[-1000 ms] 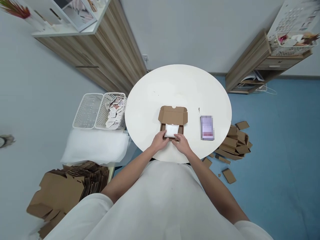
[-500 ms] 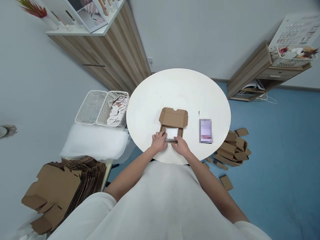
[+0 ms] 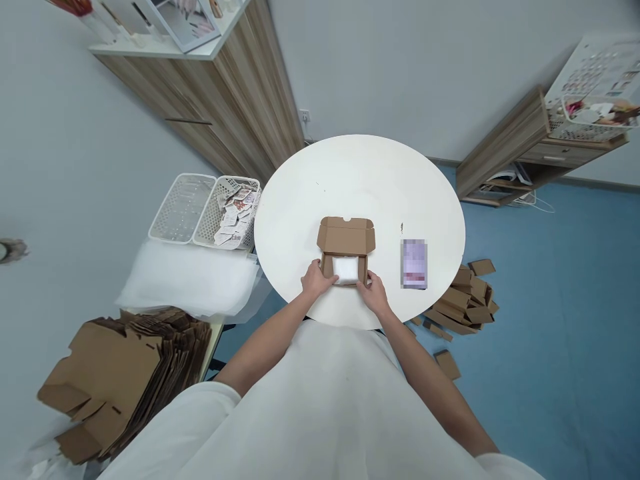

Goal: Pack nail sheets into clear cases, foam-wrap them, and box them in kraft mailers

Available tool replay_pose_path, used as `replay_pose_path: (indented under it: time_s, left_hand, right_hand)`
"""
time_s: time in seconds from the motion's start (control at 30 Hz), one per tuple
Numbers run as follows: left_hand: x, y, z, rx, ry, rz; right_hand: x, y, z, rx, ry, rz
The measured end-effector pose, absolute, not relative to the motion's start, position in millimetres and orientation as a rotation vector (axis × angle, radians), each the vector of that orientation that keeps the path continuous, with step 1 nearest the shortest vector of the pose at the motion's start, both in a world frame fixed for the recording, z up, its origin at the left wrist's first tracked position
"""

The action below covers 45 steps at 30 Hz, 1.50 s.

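Observation:
A small brown cardboard box (image 3: 346,238) stands on the white round table, its lid raised and tilted away from me. Inside it lies a white wrapped packet (image 3: 345,270). My left hand (image 3: 315,279) grips the box's left side, fingers along the outer wall and thumb over the front edge near the packet. On the opposite side, my right hand (image 3: 374,292) holds the right front corner, thumb at the front and fingers along the outer wall. Part of the front wall is hidden by the thumbs.
A pixelated purple item (image 3: 414,264) lies right of the box on the table (image 3: 360,167). Left are white baskets (image 3: 183,208), one with small printed packets, white sheets (image 3: 190,277) and stacked flat cardboard (image 3: 110,373). Folded boxes (image 3: 465,300) are heaped on the floor at right.
My hands have shifted from beside the packet at the box's front to the box's outer sides. The packet stays inside; the view has tilted slightly.

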State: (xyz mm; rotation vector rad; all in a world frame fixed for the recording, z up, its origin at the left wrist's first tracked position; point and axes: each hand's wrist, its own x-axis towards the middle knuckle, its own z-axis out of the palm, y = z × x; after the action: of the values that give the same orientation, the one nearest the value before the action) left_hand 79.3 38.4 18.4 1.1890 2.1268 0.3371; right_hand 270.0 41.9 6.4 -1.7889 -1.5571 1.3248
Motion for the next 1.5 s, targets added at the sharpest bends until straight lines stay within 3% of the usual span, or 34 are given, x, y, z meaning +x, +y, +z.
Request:
replay_pose_path:
  time_s: [0.2, 0.37, 0.5, 0.73, 1.0, 1.5]
  left_hand:
    - [82, 37, 15, 1.155, 2.143, 0.313]
    - [66, 44, 13, 1.012, 2.07, 0.551]
    - [44, 70, 18, 0.783, 1.901, 0.791]
    - [30, 101, 31, 0.563, 1.709, 0.766]
    - [37, 100, 50, 0.754, 1.51, 0.829]
    - [28, 72, 56, 0.915, 1.475, 0.622]
  right_hand:
    - [272, 48, 6, -1.827, -1.623, 1.316]
    - [280, 75, 12, -1.842, -1.501, 1.298]
    - [283, 123, 18, -1.724, -1.261, 1.487]
    - [268, 172, 24, -1.609, -0.892, 1.815]
    - [269, 163, 41, -1.366, -1.196, 1.782]
    - [288, 118, 41, -1.242, -1.112, 1.882]
